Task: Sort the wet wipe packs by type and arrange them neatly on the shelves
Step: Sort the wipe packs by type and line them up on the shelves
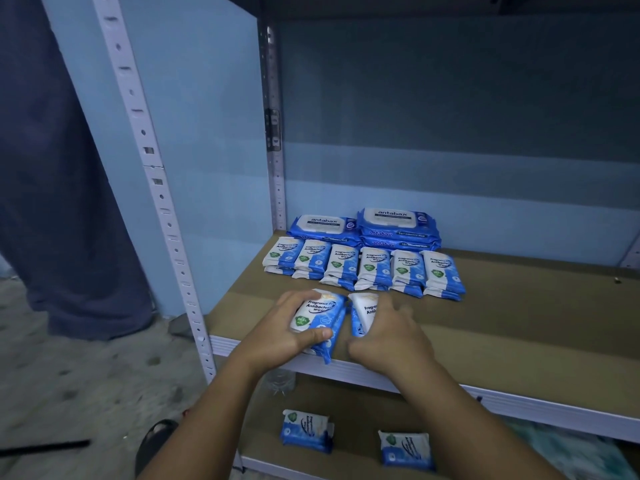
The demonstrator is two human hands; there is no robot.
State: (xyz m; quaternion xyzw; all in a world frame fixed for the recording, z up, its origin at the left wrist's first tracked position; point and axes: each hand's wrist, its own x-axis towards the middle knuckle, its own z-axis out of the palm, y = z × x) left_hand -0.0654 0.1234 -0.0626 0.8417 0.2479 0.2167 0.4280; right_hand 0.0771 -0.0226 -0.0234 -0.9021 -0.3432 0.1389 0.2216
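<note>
Pointing rearward lengthwise — gripped pack (317, 315).

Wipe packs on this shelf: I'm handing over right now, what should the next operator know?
Left grip holds a stack of small packs at the shelf's front edge. Right grip lies over a second stack beside it; hold unclear.
Done: six small-pack stacks in a row, antabax packs behind them.
Left: line up these two stacks; two small packs lie on the lower shelf.
</note>
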